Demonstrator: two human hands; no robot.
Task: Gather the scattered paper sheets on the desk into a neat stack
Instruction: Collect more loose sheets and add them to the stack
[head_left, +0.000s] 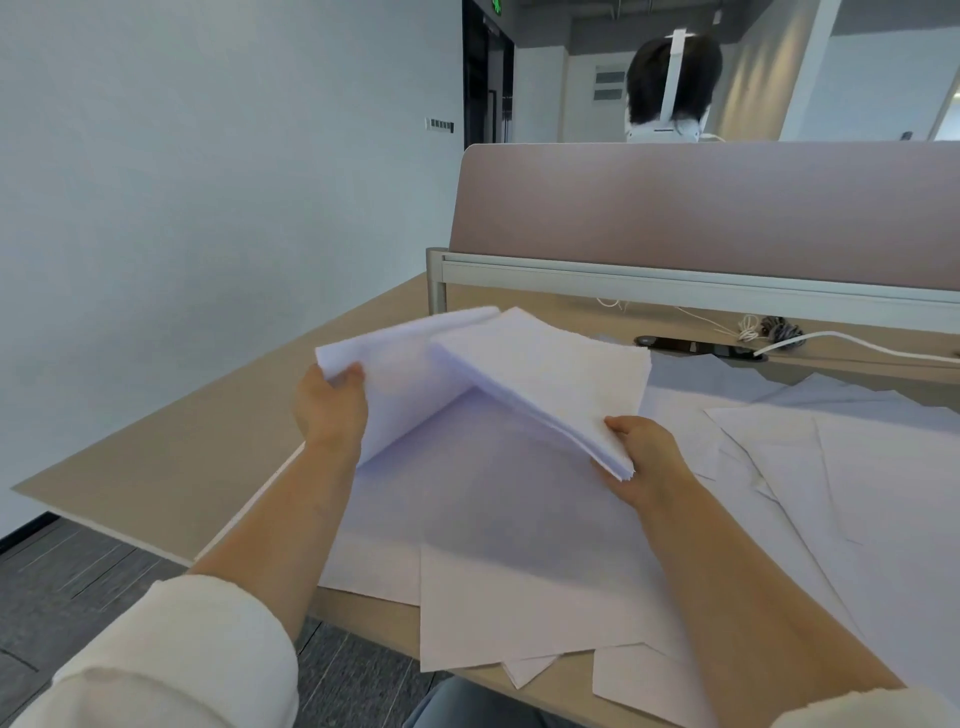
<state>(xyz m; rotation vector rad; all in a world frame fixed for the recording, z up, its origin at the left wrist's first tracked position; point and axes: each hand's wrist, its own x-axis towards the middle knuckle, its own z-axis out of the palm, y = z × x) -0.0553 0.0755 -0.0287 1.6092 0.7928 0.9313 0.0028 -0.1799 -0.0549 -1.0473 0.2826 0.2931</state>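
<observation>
sleeves (171, 654): cream cloth, soft and rumpled; both are cut off by the bottom edge.
floor (78, 571): grey carpet tiles at lower left, showing beside the counter's corner.
loose sheets (519, 571): thin white paper lying flat and overlapped across the near and right counter; a few corners overhang the near edge, and those on the right run out of frame.
counter (208, 441): tan, matte and smooth, with straight edges; much of it is hidden under paper.
right hand (644, 457): grips the near corner of the stack with the thumb on top (the fingers underneath are hidden).
stack (550, 379): a thick white wad with slightly stepped edges, held tilted above the loose sheets.
left hand (332, 410): pinches the corner of the lifted sheets, thumb on top.
lifted sheets (405, 374): white, bowed and blurred, so their number cannot be told; their right part is hidden behind the stack.
cables (753, 330): thin white and dark tangles by a dark oval port at the counter's back.
screen (727, 208): a dusty-pink panel with a rounded corner, on a pale metal rail.
person (672, 78): only dark hair shows above the screen.
</observation>
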